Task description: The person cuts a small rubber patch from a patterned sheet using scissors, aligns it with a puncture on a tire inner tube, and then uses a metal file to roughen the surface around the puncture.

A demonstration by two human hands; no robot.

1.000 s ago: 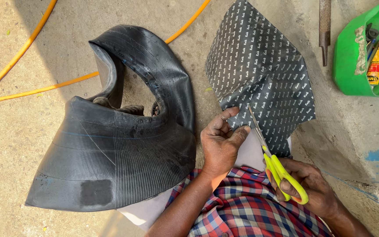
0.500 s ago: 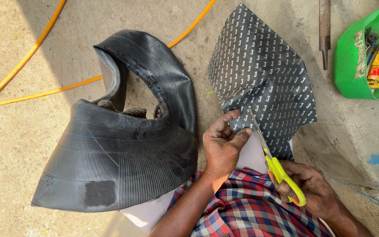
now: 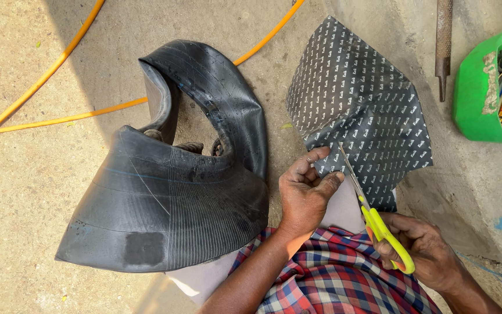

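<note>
My left hand [image 3: 307, 192] pinches the near edge of a dark sheet with a small white printed pattern [image 3: 358, 104], which lies partly on the concrete and partly over my lap. My right hand [image 3: 422, 250] grips scissors with yellow-green handles [image 3: 379, 224]; their blades point up into the sheet's edge beside my left fingers. A large black rubber inner tube [image 3: 169, 192] lies folded on the ground to the left, with a rough dull square patch area [image 3: 144, 249] on its near side.
An orange hose [image 3: 59, 119] curves across the concrete at the left and top. A rusty metal file [image 3: 443, 40] lies at the upper right. A green plastic tub [image 3: 483, 87] with small tools and a tube stands at the right edge.
The scissors have worked slightly further along the sheet's edge, and my left hand shifted its pinch a little. The inner tube has not moved.
</note>
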